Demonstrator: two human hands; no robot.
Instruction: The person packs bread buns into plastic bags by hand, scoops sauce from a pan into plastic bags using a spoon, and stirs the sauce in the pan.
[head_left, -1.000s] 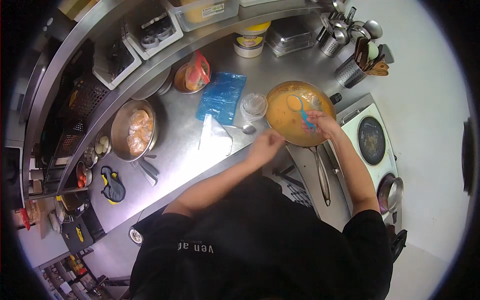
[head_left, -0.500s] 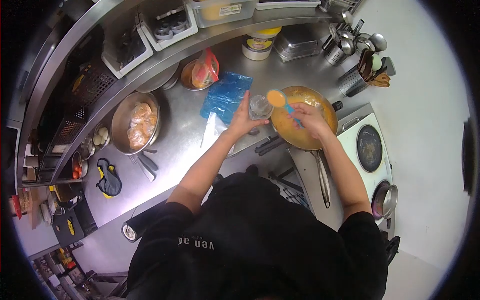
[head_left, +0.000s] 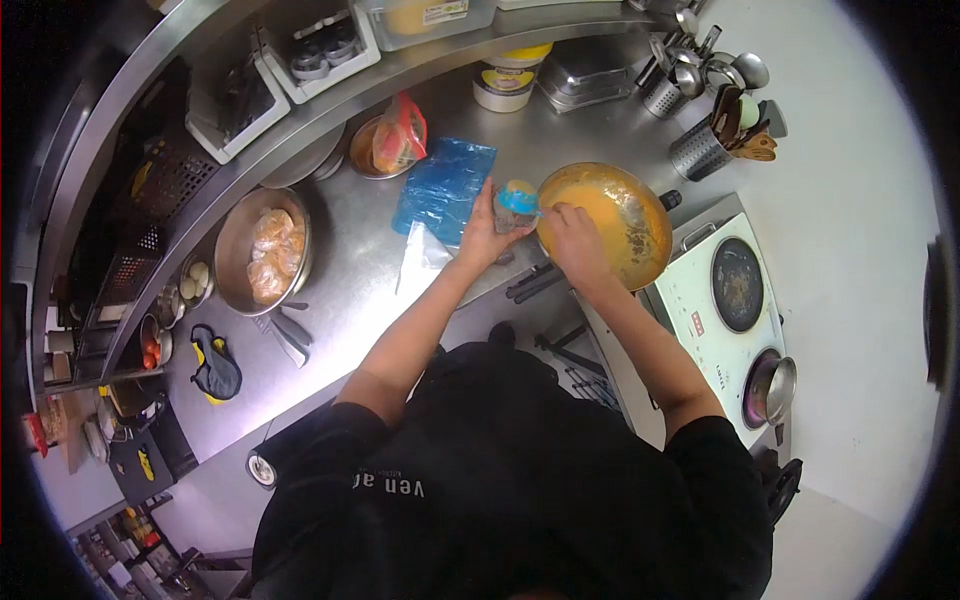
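Note:
My left hand (head_left: 486, 238) is wrapped round a small clear cup (head_left: 512, 220) that seems lined with plastic film. In my right hand (head_left: 578, 245) is the handle of a blue ladle (head_left: 519, 199). The ladle's bowl is tipped at the mouth of the cup, and orange sauce shows at its top. Just to the right stands a wide pan (head_left: 610, 190) with orange sauce in it. A blue plastic bag (head_left: 445, 190) lies flat on the counter beside my left hand, and a white piping-bag-like sheet (head_left: 422, 258) lies below it.
A steel bowl (head_left: 226, 287) with bagged orange portions stands at the left, near a knife (head_left: 285, 345) and a dark glove-like cloth (head_left: 216, 365). Utensil holders (head_left: 697, 152) stand at the back right. To the right is a white two-plate hob (head_left: 700, 290), with a small pot (head_left: 772, 388).
My right hand has moved left, bringing the ladle from above the pan's edge to the cup and tipping it. The view has shifted slightly. My left hand still holds the cup.

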